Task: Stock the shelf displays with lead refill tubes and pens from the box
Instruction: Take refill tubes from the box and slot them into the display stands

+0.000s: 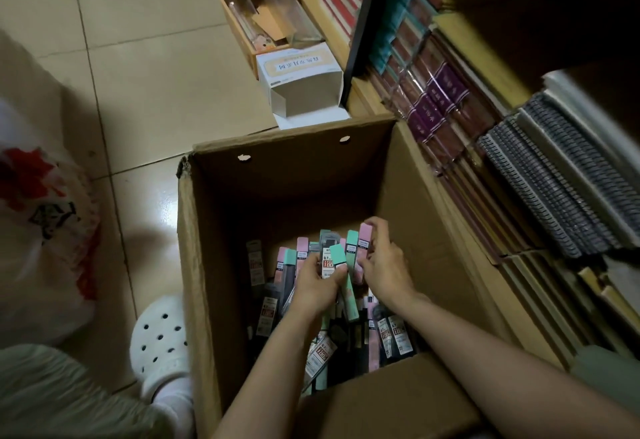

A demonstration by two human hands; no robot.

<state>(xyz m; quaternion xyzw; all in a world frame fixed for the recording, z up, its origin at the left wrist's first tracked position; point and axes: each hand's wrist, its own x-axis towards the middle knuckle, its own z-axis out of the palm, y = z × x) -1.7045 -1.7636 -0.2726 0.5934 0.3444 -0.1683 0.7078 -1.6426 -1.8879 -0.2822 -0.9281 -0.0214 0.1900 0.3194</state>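
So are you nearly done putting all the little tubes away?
Not nearly. No tubes show on the shelves yet; those hold only notebooks. Both the left hand and right hand are in the cardboard box, gathering a bunch of lead refill tubes. Many more tubes lie beneath, so most stocking is left.
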